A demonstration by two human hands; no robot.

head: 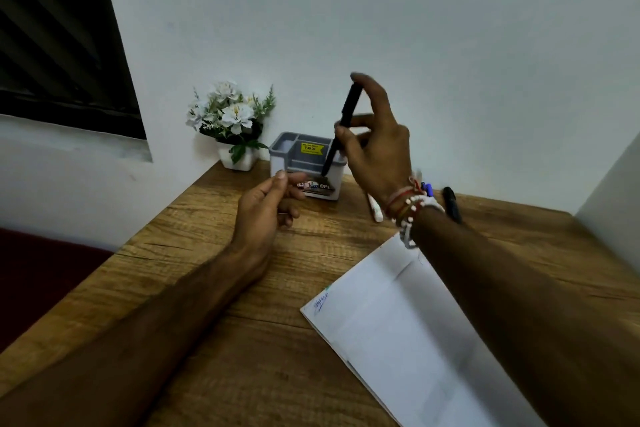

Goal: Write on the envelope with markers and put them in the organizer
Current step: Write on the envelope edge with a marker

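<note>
Above the grey plastic organizer point(282, 146), right hand point(377, 149) is pinching a slim black marker point(341, 125) tip-down, seemingly to slot it in; left hand point(266, 208) is hovering slack, empty; white paper envelope point(398, 322) is lying on the wooden bench point(207, 270).

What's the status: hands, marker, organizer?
Right hand pinches slim black marker, tip down over grey plastic organizer. Left hand loose, empty, in front. White paper envelope flat on wooden table. Organizer's top unobstructed.

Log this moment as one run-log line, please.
right hand: holds black marker over organizer | left hand: empty | envelope: on table
</note>
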